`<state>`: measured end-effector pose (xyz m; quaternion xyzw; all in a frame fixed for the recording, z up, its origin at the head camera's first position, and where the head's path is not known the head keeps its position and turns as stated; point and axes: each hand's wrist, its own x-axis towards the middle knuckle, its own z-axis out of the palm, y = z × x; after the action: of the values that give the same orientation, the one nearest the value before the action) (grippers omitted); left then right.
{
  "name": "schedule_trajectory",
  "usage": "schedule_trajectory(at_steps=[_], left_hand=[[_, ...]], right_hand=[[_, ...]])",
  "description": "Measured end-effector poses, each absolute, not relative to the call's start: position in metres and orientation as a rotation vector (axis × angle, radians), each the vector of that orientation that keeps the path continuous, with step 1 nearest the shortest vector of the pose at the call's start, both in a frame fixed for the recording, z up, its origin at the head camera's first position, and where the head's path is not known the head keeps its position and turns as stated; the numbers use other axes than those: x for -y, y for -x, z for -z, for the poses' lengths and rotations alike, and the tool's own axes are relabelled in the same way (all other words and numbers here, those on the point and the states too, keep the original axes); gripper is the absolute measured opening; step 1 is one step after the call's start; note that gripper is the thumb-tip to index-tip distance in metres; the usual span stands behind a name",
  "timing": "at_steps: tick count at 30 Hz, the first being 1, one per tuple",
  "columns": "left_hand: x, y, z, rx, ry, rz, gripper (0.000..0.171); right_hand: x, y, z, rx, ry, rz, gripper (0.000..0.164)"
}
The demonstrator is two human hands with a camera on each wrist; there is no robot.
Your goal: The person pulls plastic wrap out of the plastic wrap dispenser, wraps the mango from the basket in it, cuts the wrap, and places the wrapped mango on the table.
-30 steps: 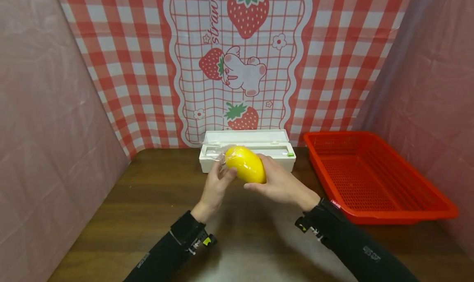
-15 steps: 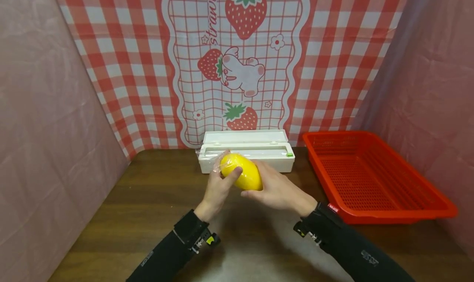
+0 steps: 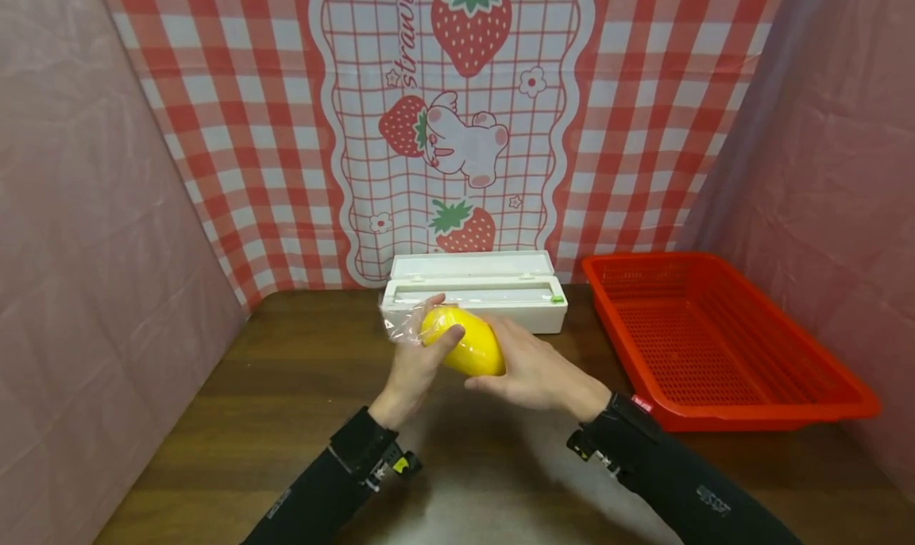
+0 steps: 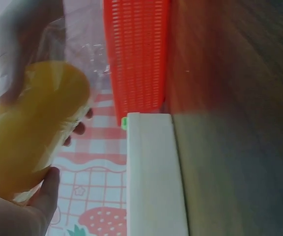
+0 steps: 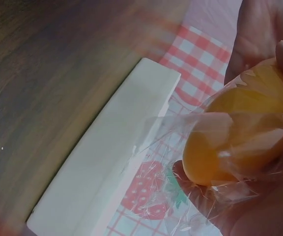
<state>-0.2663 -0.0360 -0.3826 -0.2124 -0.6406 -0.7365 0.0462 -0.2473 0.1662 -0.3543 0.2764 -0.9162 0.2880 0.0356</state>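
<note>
Held up between both hands is a smooth yellow mango-shaped fruit (image 3: 468,346), partly covered in clear cling film (image 3: 402,322). My left hand (image 3: 411,374) grips its left end, thumb across the near side. My right hand (image 3: 536,366) holds the right end, fingers over the far side and thumb below. In the right wrist view, loose film (image 5: 215,142) hangs around the fruit (image 5: 240,132) in wrinkled folds. The left wrist view shows the fruit (image 4: 38,123) with film drawn over it. Just behind the hands stands a white cling film dispenser (image 3: 500,315) with its lid raised.
A red plastic basket (image 3: 758,416) with perforated walls stands at the right, close to my right forearm. The wooden table (image 3: 286,418) ends at a red checked strawberry cloth (image 3: 272,172) behind. Pink cloth (image 3: 86,251) hangs on both sides.
Both hands have brought the fruit slightly down and toward me. The left hand has moved its grip, its thumb now across the fruit. Loose film now sticks out left of the left hand.
</note>
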Motion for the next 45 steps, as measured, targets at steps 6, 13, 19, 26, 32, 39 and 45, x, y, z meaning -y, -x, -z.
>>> schedule_trajectory(at_steps=[6, 13, 19, 26, 32, 39, 45], left_hand=[[0.040, 0.265, 0.377, 1.954, 0.637, 2.270, 0.062], [0.045, 0.264, 0.370, 1.997, 0.678, 2.132, 0.061], [0.050, 0.263, 0.365, 1.994, 0.737, 2.088, 0.059], [0.053, 0.262, 0.361, 2.020, 0.790, 1.986, 0.053], [0.053, 0.258, 0.358, 2.163, 0.774, 1.776, 0.053], [0.054, 0.260, 0.356, 2.187, 0.914, 1.341, 0.043], [0.056, 0.260, 0.355, 2.274, 0.993, 1.057, 0.039]], right_hand=[[-0.164, 0.244, 0.353, 2.825, -0.861, -0.858, 0.084], [-0.163, 0.240, 0.351, 2.819, -0.874, -0.858, 0.085], [-0.162, 0.238, 0.350, 2.829, -0.881, -0.843, 0.087], [-0.161, 0.236, 0.350, 2.833, -0.886, -0.783, 0.085], [-0.160, 0.234, 0.351, 2.823, -0.905, -0.727, 0.084], [-0.160, 0.232, 0.353, 2.768, -0.952, -0.643, 0.081], [-0.162, 0.233, 0.357, 2.757, -0.995, -0.596, 0.079]])
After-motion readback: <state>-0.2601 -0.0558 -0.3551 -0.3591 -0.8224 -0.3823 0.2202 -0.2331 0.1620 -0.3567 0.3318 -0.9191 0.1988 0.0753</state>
